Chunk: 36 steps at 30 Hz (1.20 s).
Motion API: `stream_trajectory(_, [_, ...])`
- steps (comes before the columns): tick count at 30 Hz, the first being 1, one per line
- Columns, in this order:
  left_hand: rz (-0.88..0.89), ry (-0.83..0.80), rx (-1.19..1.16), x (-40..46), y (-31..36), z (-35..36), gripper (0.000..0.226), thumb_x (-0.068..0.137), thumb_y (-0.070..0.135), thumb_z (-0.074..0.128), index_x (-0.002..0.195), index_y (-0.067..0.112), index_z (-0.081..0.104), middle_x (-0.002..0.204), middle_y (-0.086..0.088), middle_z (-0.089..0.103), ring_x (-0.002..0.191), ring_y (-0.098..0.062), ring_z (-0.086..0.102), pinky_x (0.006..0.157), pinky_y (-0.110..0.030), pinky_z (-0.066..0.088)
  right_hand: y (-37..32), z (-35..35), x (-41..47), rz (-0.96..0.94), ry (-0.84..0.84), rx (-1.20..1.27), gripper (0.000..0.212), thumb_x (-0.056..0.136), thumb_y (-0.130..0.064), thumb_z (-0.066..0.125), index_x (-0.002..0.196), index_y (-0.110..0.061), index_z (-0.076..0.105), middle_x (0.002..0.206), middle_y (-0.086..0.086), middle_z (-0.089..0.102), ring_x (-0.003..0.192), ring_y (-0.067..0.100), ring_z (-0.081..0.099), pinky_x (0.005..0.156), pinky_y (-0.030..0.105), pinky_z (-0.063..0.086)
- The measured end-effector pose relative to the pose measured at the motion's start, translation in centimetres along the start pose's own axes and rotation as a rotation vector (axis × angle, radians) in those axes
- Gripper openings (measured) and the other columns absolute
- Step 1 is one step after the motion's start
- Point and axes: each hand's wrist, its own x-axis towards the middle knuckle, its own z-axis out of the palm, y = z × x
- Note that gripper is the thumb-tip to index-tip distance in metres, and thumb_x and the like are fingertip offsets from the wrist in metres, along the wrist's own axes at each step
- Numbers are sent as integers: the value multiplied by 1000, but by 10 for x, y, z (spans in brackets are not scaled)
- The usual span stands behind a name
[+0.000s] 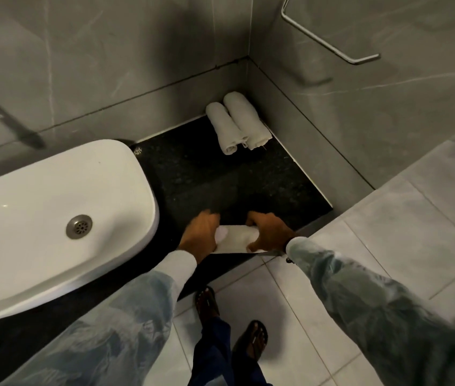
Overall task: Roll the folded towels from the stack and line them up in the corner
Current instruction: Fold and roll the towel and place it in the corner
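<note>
Two rolled white towels lie side by side in the far corner of the black counter (206,174), the left roll (224,129) touching the right roll (247,121), which sits against the side wall. At the counter's front edge a white towel (237,240) lies partly rolled. My left hand (199,235) grips its left end and my right hand (269,231) grips its right end. A flat part of the towel shows under the roll near the edge. No stack of folded towels is visible.
A white oval basin (39,218) with a metal drain fills the counter's left side. Grey tiled walls meet at the corner behind the rolls. A metal rail (332,43) hangs on the right wall. Below the counter edge are pale floor tiles and my sandalled feet.
</note>
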Motion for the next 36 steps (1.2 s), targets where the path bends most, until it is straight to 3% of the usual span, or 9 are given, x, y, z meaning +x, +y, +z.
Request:
stream_trajectory(5, [-10, -75, 170, -9, 11, -10, 73, 75, 20, 73, 139, 15, 37, 134, -16, 49, 118, -37, 55, 96, -48, 50, -9, 6, -13, -72, 94, -181, 66, 60, -43, 83, 112, -24, 48, 111, 3, 66, 99, 29, 64, 87, 44, 50])
stream_trajectory(8, [71, -94, 284, -4, 9, -16, 90, 61, 26, 82, 139, 22, 37, 138, -12, 42, 123, -36, 46, 99, -47, 45, -8, 10, -16, -111, 160, -248, 62, 61, -48, 80, 109, -29, 45, 108, -4, 66, 98, 24, 64, 90, 43, 44])
stream_trajectory(13, [131, -314, 290, 4, 2, -30, 85, 76, 25, 75, 148, 21, 29, 153, -8, 34, 141, -29, 31, 117, -42, 22, -14, 6, -17, -166, 248, -245, 56, 61, -49, 76, 103, -32, 44, 100, -9, 66, 90, 20, 62, 85, 39, 43])
stream_trajectory(18, [161, -157, 417, 39, -8, -66, 68, 85, 30, 62, 146, 22, 33, 152, -7, 38, 140, -25, 35, 119, -45, 10, -34, -18, 19, -159, 343, -204, 58, 58, -54, 69, 104, -29, 44, 95, -4, 68, 86, 27, 66, 77, 39, 46])
stream_trajectory(22, [197, -141, 511, 89, -8, -126, 68, 83, 20, 63, 144, 25, 35, 151, -4, 39, 141, -22, 34, 119, -47, 13, -57, -42, 62, -110, 404, -146, 68, 59, -58, 66, 115, -26, 43, 101, 3, 68, 92, 30, 66, 84, 40, 48])
stream_trajectory(27, [314, -23, 652, 171, -31, -172, 53, 87, 21, 60, 137, 27, 44, 141, -1, 50, 133, -23, 44, 115, -41, 22, -88, -66, 131, -38, 479, -30, 70, 62, -66, 65, 115, -27, 42, 106, -1, 66, 90, 24, 66, 82, 39, 49])
stream_trajectory(33, [359, -55, 664, 259, -59, -190, 33, 94, 22, 54, 127, 21, 55, 136, -5, 56, 126, -26, 51, 110, -37, 34, -105, -81, 215, 56, 479, 51, 80, 70, -58, 68, 132, -16, 42, 111, 8, 67, 97, 28, 66, 81, 42, 55])
stream_trajectory(34, [411, 1, 657, 273, -60, -190, 34, 91, 22, 60, 124, 19, 60, 134, -7, 59, 123, -28, 55, 108, -38, 39, -106, -81, 229, 79, 455, 57, 83, 73, -56, 68, 138, -13, 38, 116, 11, 65, 101, 29, 65, 84, 42, 54])
stream_trajectory(36, [501, 114, 611, 295, -66, -188, 43, 64, 27, 85, 104, 21, 73, 114, -3, 71, 105, -26, 67, 91, -35, 54, -109, -84, 252, 123, 415, 61, 89, 79, -51, 67, 147, -7, 29, 124, 15, 61, 109, 33, 62, 91, 42, 51])
